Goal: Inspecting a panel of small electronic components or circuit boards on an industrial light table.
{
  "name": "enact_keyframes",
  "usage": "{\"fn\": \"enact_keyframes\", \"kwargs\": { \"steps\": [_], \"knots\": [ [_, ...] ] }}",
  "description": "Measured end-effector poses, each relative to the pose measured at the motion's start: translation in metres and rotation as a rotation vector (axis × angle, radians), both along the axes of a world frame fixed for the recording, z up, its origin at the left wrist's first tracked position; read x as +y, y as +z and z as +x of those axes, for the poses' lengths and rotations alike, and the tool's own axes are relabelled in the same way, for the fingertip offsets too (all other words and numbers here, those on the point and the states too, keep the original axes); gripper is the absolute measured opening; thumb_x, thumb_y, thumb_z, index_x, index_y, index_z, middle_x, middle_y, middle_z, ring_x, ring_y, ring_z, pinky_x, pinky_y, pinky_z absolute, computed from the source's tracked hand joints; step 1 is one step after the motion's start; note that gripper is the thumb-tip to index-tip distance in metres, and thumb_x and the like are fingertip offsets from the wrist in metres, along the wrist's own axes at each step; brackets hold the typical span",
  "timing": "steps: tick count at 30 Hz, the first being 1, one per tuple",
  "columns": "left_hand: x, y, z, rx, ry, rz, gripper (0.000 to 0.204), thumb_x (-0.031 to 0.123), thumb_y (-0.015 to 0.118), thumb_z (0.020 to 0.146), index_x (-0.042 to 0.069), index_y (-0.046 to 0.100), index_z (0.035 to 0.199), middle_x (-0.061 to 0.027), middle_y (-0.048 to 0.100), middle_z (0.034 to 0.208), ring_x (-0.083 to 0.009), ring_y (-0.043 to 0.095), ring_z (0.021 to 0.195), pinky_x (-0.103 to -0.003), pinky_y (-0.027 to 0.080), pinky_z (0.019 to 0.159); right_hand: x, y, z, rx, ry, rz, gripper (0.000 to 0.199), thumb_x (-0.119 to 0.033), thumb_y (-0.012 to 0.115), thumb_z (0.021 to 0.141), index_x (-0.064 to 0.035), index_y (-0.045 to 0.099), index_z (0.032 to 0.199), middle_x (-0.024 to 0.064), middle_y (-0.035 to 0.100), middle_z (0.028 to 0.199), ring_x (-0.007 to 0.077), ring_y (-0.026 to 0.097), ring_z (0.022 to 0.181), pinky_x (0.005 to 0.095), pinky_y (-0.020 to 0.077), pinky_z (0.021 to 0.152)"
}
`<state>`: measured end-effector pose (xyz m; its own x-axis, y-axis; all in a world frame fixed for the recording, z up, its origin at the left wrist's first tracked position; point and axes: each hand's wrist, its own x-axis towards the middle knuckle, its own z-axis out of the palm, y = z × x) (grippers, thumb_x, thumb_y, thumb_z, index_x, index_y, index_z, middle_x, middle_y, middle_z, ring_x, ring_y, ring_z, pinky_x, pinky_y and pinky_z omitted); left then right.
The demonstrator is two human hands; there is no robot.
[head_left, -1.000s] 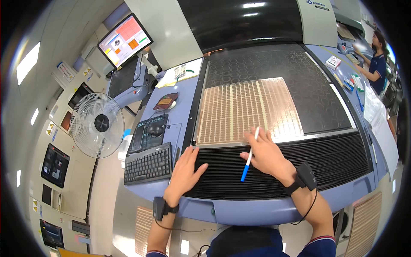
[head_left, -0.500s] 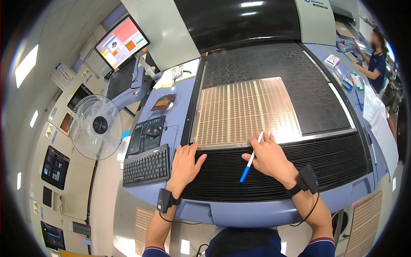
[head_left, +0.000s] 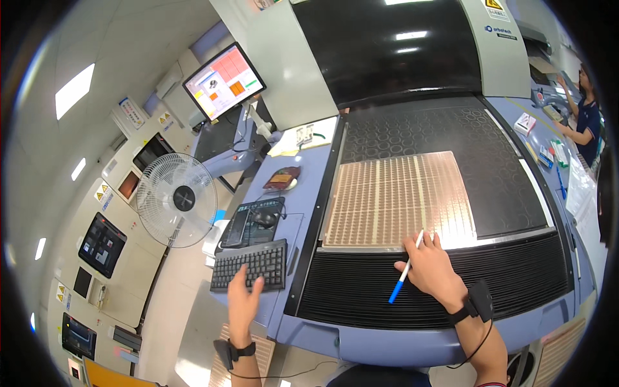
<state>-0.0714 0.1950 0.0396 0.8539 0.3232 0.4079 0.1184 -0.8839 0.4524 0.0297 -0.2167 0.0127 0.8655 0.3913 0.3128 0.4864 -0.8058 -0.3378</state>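
A copper-coloured panel (head_left: 400, 200) with a fine grid pattern lies flat on the machine's black bed. At its near edge, my right hand (head_left: 433, 271) grips a white marker pen with a blue end (head_left: 400, 284); some fingertips rest on or right by the panel's edge. My left hand (head_left: 244, 306) is off the panel, its fingers apart over the near side of a black keyboard (head_left: 222, 274). Whether those fingertips touch the keys I cannot tell. Both wrists wear black bands with a box and a cord.
Ribbed black bellows (head_left: 361, 290) span the machine's front. Beyond the keyboard are a mouse (head_left: 265, 219), a dark red packet (head_left: 282, 177) and a monitor (head_left: 224, 82). A standing fan (head_left: 184, 198) is at left. Small boxes (head_left: 525, 124) lie on the right ledge; a co-worker (head_left: 587, 122) stands far right.
My left hand has left the panel's near edge and moved left to the keyboard. My right hand stays by the panel with the pen. The view has shifted, so the scene sits lower and further right.
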Motion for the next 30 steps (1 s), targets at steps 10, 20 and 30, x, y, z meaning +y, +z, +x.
{"fn": "enact_keyframes", "kwargs": {
  "steps": [10,20,30],
  "knots": [
    [0.046,-0.02,-0.01,0.034,0.194,0.144,0.047,0.026,0.068,0.09,-0.003,0.062,0.126,-0.0138,0.073,0.099,-0.0352,0.063,0.101,-0.046,0.044,0.099,-0.001,-0.01,0.002,-0.111,-0.011,-0.066,0.051,-0.035,0.071,0.09,0.0084,0.059,0.113,0.0399,0.061,0.109,0.0516,0.057,0.113,0.0583,0.0399,0.105],
    [-0.107,0.012,0.065,0.116,-0.656,-0.437,0.038,0.011,0.068,0.095,-0.002,0.061,0.129,-0.0127,0.075,0.108,-0.0157,0.069,0.1,-0.029,0.053,0.09,-0.003,0.017,-0.005,0.074,-0.004,0.193,0.039,-0.029,0.072,0.089,0.0012,0.061,0.11,0.027,0.066,0.089,0.0473,0.061,0.098,0.0537,0.0505,0.087],
    [-0.183,-0.032,0.108,0.189,-0.979,-1.253,0.039,0.027,0.054,0.099,-0.002,0.061,0.073,-0.0163,0.066,0.069,-0.0159,0.057,0.058,-0.026,0.046,0.057,0.021,0.003,-0.01,-0.064,0.138,0.468,0.023,-0.019,0.07,0.091,-0.0056,0.068,0.109,0.0165,0.069,0.08,0.0334,0.07,0.072,0.0412,0.0565,0.061]
  ]
}}
